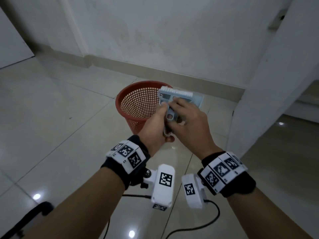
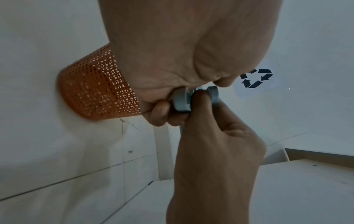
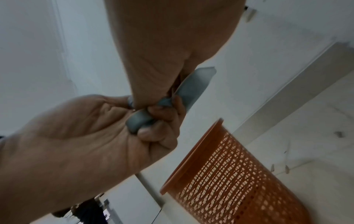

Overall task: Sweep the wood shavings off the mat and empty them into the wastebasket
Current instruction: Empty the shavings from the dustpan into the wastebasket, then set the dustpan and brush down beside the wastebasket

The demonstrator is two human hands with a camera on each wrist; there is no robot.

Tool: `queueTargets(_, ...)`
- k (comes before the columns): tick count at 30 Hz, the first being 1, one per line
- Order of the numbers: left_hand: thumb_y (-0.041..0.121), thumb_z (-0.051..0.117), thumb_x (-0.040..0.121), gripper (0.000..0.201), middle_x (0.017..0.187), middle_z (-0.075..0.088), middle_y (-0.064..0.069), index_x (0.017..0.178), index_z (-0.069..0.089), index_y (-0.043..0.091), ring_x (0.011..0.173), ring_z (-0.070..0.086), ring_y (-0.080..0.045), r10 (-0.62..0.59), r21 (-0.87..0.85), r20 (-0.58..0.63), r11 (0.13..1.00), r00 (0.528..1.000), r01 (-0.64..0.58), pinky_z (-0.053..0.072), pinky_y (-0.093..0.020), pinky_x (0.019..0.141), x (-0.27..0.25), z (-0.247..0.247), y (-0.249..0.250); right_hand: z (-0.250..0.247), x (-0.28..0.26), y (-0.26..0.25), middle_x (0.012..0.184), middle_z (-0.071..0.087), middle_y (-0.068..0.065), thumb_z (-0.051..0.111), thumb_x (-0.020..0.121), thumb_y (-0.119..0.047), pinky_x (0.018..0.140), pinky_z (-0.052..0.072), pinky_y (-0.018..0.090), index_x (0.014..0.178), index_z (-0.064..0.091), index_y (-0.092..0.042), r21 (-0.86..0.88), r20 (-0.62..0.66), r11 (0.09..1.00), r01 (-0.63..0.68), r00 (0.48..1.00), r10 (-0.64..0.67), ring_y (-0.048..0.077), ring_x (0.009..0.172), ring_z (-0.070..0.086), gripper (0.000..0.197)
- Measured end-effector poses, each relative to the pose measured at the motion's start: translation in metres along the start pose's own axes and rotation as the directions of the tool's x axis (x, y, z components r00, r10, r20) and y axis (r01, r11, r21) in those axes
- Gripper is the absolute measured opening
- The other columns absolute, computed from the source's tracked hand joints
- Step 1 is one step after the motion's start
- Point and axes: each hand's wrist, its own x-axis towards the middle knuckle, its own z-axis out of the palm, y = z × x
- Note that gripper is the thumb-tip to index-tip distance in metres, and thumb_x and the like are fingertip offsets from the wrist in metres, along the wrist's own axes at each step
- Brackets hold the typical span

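Both hands hold a pale blue dustpan-and-brush set (image 1: 174, 99) over the red mesh wastebasket (image 1: 138, 102), which stands on the tiled floor (image 1: 60, 135) near the wall's skirting. The left hand (image 1: 155, 128) has its fingers (image 2: 161, 111) curled round a handle, and the right hand (image 1: 188, 121) grips the other handle just beside it. No shavings show in the pan or the basket, and the mat is out of view. I judge the risk to be spillage: the set hangs over the basket's far rim, so a careless tilt could drop shavings onto the floor, and fine bits may slip through the mesh.
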Motion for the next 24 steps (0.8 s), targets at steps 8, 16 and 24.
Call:
queueTargets(8,0.021,0.045,0.098,0.040,0.132,0.061,-0.010,0.137,0.050,0.031,0.108,0.058,-0.021,0.054,-0.056,0.080,0.997,0.995,-0.049,0.050,-0.033,0.080,-0.004,0.038,-0.033,-0.038,-0.050,0.022,0.142,0.050,0.001,0.038,0.089,-0.053,0.107,0.032,0.034,0.135,0.054,-0.016,-0.252,0.153,0.968,0.017,0.988,0.022,0.020,0.126,0.038,0.061)
queueTargets(16,0.002,0.046,0.091,0.047,0.129,0.058,-0.025,0.135,0.043,0.016,0.107,0.059,-0.032,-0.071,-0.003,0.050,0.997,0.996,0.071,0.048,-0.042,0.094,-0.013,0.060,-0.094,-0.037,-0.124,0.043,0.143,0.044,-0.006,0.033,0.090,-0.057,0.111,0.026,0.039,0.139,0.048,-0.028,-0.325,0.161,0.925,-0.195,0.953,0.257,0.017,0.131,0.031,0.058)
queueTargets(24,-0.015,0.032,0.090,0.061,0.120,0.067,-0.010,0.132,0.035,0.030,0.097,0.069,-0.023,-0.194,0.162,0.035,0.969,0.980,0.186,0.047,-0.034,0.073,-0.019,0.058,-0.127,-0.009,-0.170,0.044,0.128,0.038,-0.002,0.061,0.080,-0.038,0.101,0.041,0.036,0.117,0.064,-0.031,-0.022,0.003,0.852,-0.523,0.852,0.523,0.012,0.115,0.036,0.038)
